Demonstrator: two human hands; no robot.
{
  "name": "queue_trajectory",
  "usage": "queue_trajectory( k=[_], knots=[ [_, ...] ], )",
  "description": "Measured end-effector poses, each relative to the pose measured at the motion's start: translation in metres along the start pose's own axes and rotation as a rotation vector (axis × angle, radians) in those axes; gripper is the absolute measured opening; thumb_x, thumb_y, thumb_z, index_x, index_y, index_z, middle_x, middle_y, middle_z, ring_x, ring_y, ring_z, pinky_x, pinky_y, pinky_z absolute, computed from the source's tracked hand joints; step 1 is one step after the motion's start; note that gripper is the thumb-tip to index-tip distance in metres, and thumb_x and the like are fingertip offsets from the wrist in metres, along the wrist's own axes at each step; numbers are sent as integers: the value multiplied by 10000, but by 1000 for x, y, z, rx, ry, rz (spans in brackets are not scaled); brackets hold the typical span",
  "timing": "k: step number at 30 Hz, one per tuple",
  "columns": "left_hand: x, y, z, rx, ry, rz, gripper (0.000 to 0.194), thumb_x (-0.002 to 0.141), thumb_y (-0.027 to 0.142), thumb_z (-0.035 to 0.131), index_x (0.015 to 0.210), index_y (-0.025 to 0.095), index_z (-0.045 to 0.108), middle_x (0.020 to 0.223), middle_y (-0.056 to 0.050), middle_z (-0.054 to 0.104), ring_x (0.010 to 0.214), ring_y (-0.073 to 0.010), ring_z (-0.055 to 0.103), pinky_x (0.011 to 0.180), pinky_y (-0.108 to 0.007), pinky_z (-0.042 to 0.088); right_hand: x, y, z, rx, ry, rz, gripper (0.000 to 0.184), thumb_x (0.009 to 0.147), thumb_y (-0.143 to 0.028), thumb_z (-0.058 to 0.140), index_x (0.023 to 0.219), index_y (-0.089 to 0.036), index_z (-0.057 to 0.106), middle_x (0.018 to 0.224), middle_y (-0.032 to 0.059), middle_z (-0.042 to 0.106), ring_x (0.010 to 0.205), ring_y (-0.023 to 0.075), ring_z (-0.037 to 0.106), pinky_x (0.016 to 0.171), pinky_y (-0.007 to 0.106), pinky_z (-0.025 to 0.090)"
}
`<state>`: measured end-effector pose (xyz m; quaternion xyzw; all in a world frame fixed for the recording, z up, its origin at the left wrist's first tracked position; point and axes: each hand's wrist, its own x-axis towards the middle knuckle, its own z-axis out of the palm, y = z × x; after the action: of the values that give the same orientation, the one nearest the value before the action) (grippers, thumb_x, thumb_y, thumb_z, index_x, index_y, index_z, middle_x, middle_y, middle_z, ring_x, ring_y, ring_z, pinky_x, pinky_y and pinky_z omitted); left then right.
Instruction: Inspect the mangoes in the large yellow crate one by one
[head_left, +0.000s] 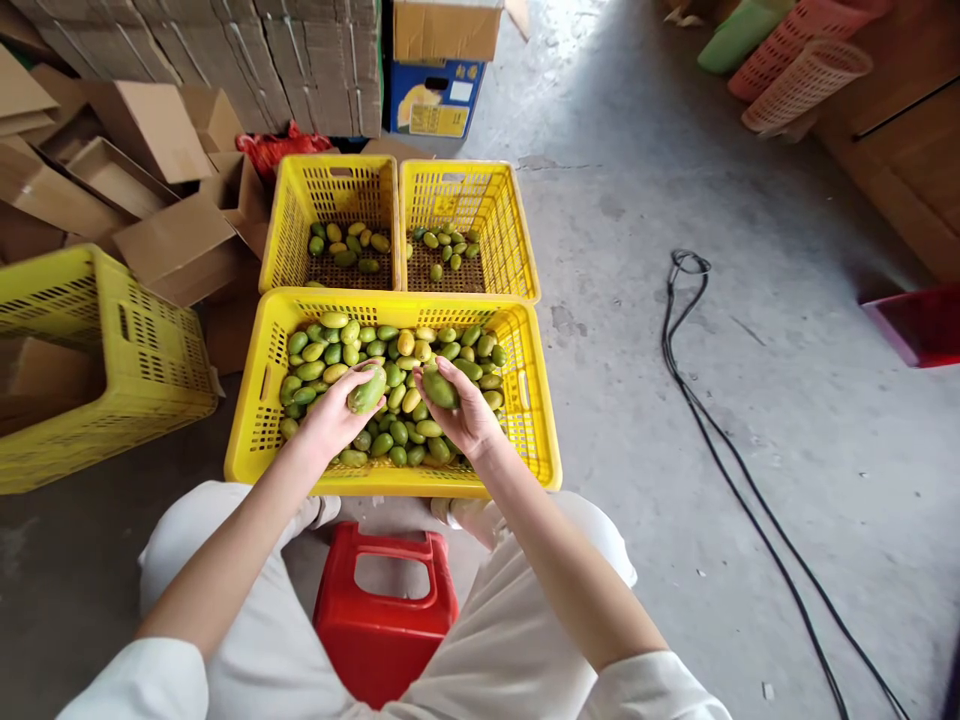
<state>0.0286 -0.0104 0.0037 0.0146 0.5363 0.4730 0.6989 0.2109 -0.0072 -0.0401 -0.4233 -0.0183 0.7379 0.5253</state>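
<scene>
My left hand (339, 408) is closed around a green mango (367, 390). In my right hand (466, 412) there is another green mango (440, 387), held with the thumb on top. Both hands are over the large yellow crate (546, 440), whose bottom is covered with many small green and yellowish mangoes (397, 432). Behind it stand two more yellow crates side by side. The back left crate (289, 222) contains several green and yellow mangoes, and the back right crate (517, 240) has several mostly green ones.
A red plastic stool (379, 650) is between my legs. To the left lie a yellow crate (154, 350) and a heap of cardboard boxes (176, 235). A black cable (697, 400) runs along the floor at right. Plastic baskets (802, 85) lie at the upper right.
</scene>
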Motion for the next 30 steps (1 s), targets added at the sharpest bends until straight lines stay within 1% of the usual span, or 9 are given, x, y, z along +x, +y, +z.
queue_trajectory(
  k=[3, 6, 9, 13, 16, 18, 22, 26, 30],
  knots=[
    [-2, 0, 0, 21, -44, -28, 171, 912, 50, 709, 985, 178, 798, 1040, -47, 823, 891, -143, 745, 821, -251, 604, -3, 0, 2, -30, 3, 19, 261, 817, -230, 922, 969, -270, 713, 983, -42, 826, 853, 140, 761, 702, 244, 627],
    [-2, -1, -2, 71, -129, -43, 270, 916, 52, 725, 1131, 185, 821, 1147, -81, 841, 1049, -197, 787, 914, -282, 614, -4, -1, 3, -66, -13, 23, 203, 872, -317, 896, 964, -272, 721, 993, -37, 838, 772, 123, 711, 580, 198, 515],
    [-2, -4, -3, 95, -171, -41, 419, 932, 50, 734, 1311, 213, 806, 1262, -105, 842, 1194, -234, 793, 1005, -304, 621, -3, 1, 3, -110, -24, 11, 210, 908, -407, 875, 1001, -282, 735, 989, -21, 841, 796, 146, 734, 604, 217, 531],
    [-2, -4, -2, 68, -165, -49, 442, 995, 69, 685, 1407, 204, 769, 1269, -125, 844, 1186, -230, 808, 1061, -328, 631, 1, 3, 1, -180, 1, -11, 241, 947, -491, 841, 1050, -290, 757, 967, -17, 829, 888, 184, 807, 631, 241, 578],
    [-1, -2, -1, 49, -148, -59, 323, 1041, 101, 632, 1324, 167, 772, 1219, -134, 853, 1168, -238, 811, 1040, -349, 649, 2, 4, 0, -195, 5, 7, 334, 918, -569, 871, 1037, -282, 750, 916, -21, 811, 863, 179, 816, 649, 244, 596],
    [0, 0, -2, 41, -162, -80, 236, 1054, 145, 626, 1240, 156, 773, 1207, -142, 852, 1185, -263, 804, 1031, -386, 658, 2, 3, 0, -195, -12, -8, 394, 832, -554, 956, 1022, -284, 741, 897, -43, 796, 836, 159, 808, 700, 239, 608],
    [2, -1, -6, 73, -231, -58, 105, 996, 218, 756, 1085, 163, 772, 1131, -121, 834, 1145, -279, 791, 976, -382, 652, -1, 2, 0, -227, -82, -58, 545, 631, -460, 1088, 1019, -295, 742, 885, -78, 760, 831, 143, 789, 773, 242, 601],
    [0, -5, -9, 158, -308, 51, 196, 865, 129, 886, 1014, 197, 778, 948, -12, 750, 916, -170, 721, 828, -274, 590, -2, 1, -1, -279, -128, -74, 528, 697, -556, 1034, 1079, -308, 766, 937, -45, 780, 877, 171, 758, 728, 262, 557],
    [1, -7, -9, 150, -371, 71, 309, 766, 78, 947, 1020, 197, 815, 960, 2, 752, 834, -125, 656, 819, -268, 553, -1, 2, -3, -360, -152, -114, 405, 826, -580, 940, 1046, -293, 757, 1008, -10, 809, 859, 175, 681, 624, 259, 462]
  ],
)
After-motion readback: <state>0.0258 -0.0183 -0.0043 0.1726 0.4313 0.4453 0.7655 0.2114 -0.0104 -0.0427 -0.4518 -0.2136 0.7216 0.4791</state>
